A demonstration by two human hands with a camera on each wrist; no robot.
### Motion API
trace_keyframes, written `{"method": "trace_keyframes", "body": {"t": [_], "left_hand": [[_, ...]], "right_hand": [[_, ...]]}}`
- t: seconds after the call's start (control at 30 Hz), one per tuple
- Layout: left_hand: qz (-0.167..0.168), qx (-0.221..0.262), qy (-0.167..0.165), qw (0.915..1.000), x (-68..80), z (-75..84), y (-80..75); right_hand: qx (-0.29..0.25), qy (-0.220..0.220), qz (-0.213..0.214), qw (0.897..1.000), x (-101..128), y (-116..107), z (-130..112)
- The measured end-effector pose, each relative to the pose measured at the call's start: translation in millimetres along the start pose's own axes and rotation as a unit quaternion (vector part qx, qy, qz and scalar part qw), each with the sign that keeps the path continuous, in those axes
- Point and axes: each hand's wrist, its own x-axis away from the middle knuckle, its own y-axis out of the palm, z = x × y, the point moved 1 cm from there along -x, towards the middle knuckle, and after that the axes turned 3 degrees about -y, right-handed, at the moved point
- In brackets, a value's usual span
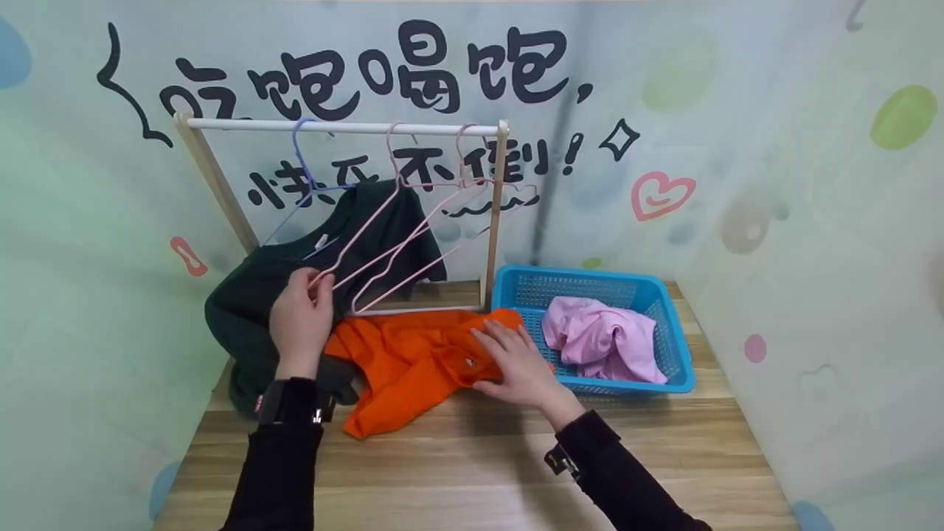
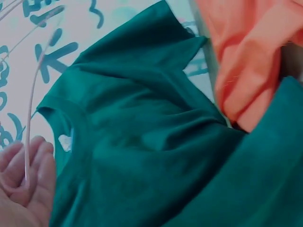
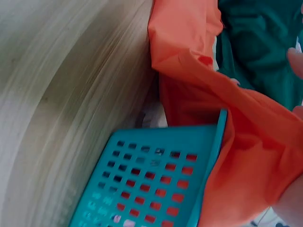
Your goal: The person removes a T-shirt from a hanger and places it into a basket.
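My left hand (image 1: 302, 317) pinches the left corner of a pink clothes hanger (image 1: 369, 222), which hangs by its hook from the rack's rod and slants toward me. In the left wrist view, the hanger's thin bar (image 2: 30, 109) comes down into the curled fingers. Behind that hand, a dark green T-shirt (image 1: 247, 295) hangs sideways on a blue hanger (image 1: 298, 147). My right hand (image 1: 520, 369) rests with spread fingers on an orange shirt (image 1: 402, 376). That shirt lies crumpled below the hangers, draped over the basket's left rim, as the right wrist view shows.
A small rack with a white rod (image 1: 236, 125) and wooden posts stands at the back. Another pink hanger (image 1: 459, 147) hangs near its right post. On the right, a blue basket (image 1: 682, 339) holds pink cloth (image 1: 590, 332). Printed walls enclose the wooden tabletop (image 1: 442, 479).
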Motion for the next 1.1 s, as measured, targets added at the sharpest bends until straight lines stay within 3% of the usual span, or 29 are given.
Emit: {"method": "trace_keyframes", "body": {"t": [0.13,0.27,0.5,0.73,0.97,1.1], "left_hand": [[-0.052,-0.018,-0.057,0.9968,7.7,-14.6,6.2],[-0.092,-0.043,-0.078,0.9917,17.6,-32.7,15.2],[-0.113,-0.087,-0.044,0.9888,41.6,-61.1,31.9],[-0.173,-0.114,-0.039,0.9775,61.1,-74.8,40.1],[-0.217,-0.15,-0.011,0.9645,71.9,-77.1,49.6],[-0.246,-0.167,-0.004,0.9549,79.6,-76.9,54.8]], "right_hand": [[0.049,0.019,-0.044,0.998,-11,7,-4],[0.084,0.039,-0.071,0.993,-19,13,-2],[0.172,0.05,-0.081,0.981,-24,31,5],[0.232,0.093,-0.116,0.961,-21,43,9],[0.208,0.121,-0.066,0.968,-23,47,11],[0.205,0.14,-0.061,0.967,-26,47,11]]}}
